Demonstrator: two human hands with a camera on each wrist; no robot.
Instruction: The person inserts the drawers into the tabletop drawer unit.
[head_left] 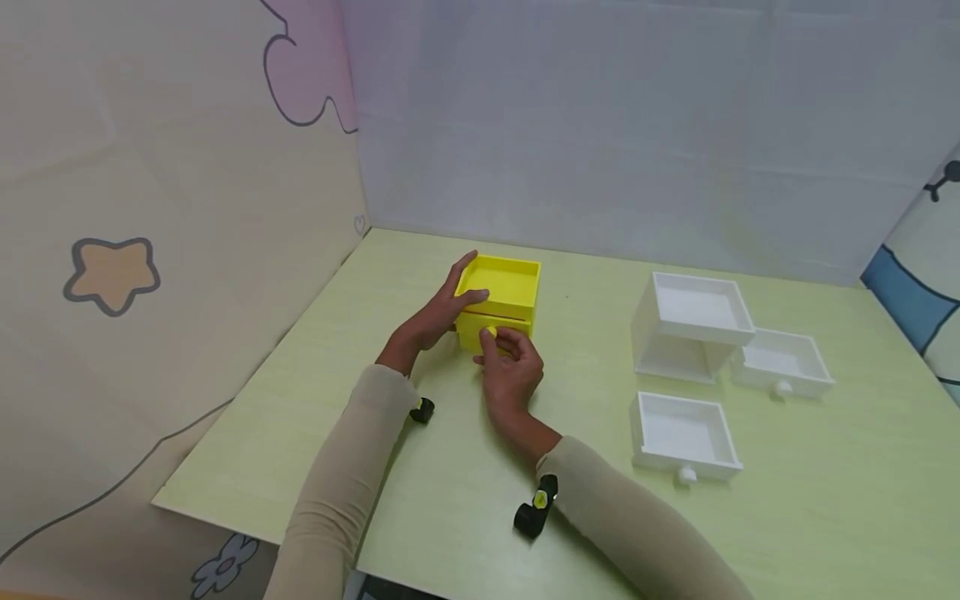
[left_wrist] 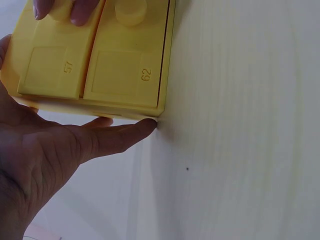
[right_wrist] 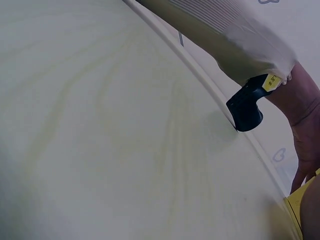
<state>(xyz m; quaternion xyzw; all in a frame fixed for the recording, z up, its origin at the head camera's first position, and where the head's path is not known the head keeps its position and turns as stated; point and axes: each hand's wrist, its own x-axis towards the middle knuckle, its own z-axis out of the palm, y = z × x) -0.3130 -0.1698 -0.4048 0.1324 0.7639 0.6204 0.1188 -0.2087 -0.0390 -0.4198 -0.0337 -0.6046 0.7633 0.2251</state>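
Observation:
A small yellow drawer cabinet (head_left: 517, 287) with a shallow tray-like top stands toward the back of the table. My left hand (head_left: 431, 323) holds its left side, the thumb over the top front rim and the fingers along the side wall. Two drawer fronts show in the left wrist view: the upper drawer (left_wrist: 45, 70), marked 57, and the lower drawer (left_wrist: 122, 75), marked 62, with a round knob. At the front, my right hand (head_left: 512, 375) pinches the upper drawer's knob (head_left: 491, 332) between thumb and fingers. The right wrist view catches only the cabinet's edge.
To the right stands a white cabinet (head_left: 701, 304) with an open front. One white drawer (head_left: 787, 358) lies at its right side, another white drawer (head_left: 686, 429) in front of it. A pale green table (head_left: 585, 392) carries everything, with fabric walls behind and at the left.

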